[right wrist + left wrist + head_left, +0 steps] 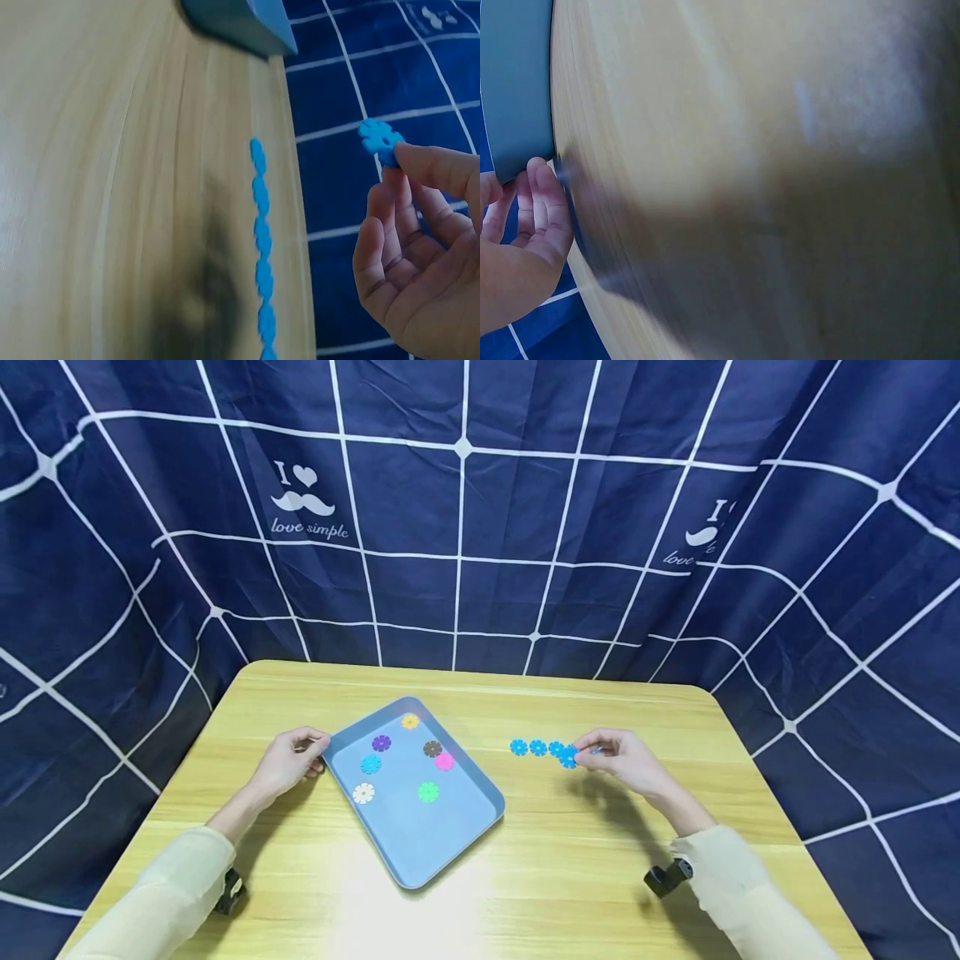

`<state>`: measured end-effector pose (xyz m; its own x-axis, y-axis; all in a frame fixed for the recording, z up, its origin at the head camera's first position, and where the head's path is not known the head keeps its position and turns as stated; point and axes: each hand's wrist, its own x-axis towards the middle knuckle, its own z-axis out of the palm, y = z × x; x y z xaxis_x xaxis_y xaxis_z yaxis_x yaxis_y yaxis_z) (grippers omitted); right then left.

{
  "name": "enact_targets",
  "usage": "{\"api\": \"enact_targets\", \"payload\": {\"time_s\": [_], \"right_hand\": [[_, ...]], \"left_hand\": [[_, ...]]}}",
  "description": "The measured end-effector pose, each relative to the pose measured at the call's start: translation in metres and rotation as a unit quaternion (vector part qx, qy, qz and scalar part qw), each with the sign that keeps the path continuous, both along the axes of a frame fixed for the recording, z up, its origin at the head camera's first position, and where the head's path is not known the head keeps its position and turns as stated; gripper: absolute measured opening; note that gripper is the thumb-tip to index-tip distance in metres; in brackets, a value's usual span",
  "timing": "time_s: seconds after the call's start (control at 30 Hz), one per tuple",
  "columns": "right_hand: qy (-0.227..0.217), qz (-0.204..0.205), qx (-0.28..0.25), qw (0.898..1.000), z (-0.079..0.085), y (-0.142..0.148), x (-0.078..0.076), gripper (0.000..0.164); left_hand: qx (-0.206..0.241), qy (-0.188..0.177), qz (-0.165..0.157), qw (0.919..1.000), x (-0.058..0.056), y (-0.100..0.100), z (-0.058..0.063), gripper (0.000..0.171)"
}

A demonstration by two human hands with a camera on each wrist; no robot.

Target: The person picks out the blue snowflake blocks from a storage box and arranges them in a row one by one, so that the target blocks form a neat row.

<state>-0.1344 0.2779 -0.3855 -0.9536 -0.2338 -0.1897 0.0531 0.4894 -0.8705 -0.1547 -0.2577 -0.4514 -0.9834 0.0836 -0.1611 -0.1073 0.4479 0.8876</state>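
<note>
My left hand [288, 760] holds the left corner of a shallow blue-grey tray [442, 839]; the left wrist view shows its thumb and fingertips at the tray's end. Inside the tray lie several notched plastic snowflake discs, among them a purple disc [381, 743], a green disc [428, 792] and a pink disc [445, 762]. My right hand [424, 259] pinches a blue snowflake disc [375, 137] between thumb and fingers, raised above the table. Below it, a row of blue discs [262, 236] lies on the wood, partly hidden by the hand in the head view.
The light wooden table [555, 877] carries the tray left of centre, set at an angle, with the blue row to its right. A dark blue curtain [495, 527] with white lines hangs behind and at both sides. A small black device [667, 878] sits at the right wrist.
</note>
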Motion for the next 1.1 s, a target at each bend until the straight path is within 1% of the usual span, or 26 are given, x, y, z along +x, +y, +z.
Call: {"api": "enact_targets", "payload": {"time_s": [0.17, 0.4, 0.67, 0.8, 0.97, 1.1], "right_hand": [[-0.002, -0.031, -0.006, 0.999, -0.007, 0.020, 0.000, 0.037], [0.003, -0.064, -0.007, 0.998, -0.020, 0.049, -0.005, 0.025], [-0.015, -0.105, -0.015, 0.994, -0.036, 0.077, -0.011, 0.020], [-0.028, -0.115, -0.009, 0.993, -0.041, 0.089, -0.013, 0.023], [-0.036, -0.129, 0.010, 0.991, -0.046, 0.098, -0.015, 0.036], [-0.039, -0.131, 0.024, 0.990, -0.050, 0.104, -0.016, 0.041]], "left_hand": [[0.001, 0.001, -0.001, 1.0000, 0.001, 0.000, 0.000, 0.033], [0.002, 0.001, 0.002, 1.0000, 0.001, 0.000, -0.001, 0.033], [-0.001, 0.000, 0.004, 1.0000, -0.001, -0.001, -0.003, 0.032], [-0.002, -0.001, 0.003, 1.0000, -0.001, -0.001, -0.003, 0.032], [-0.002, 0.000, 0.002, 1.0000, -0.001, -0.001, -0.003, 0.033], [-0.001, 0.001, 0.003, 1.0000, -0.002, -0.001, -0.003, 0.033]]}}
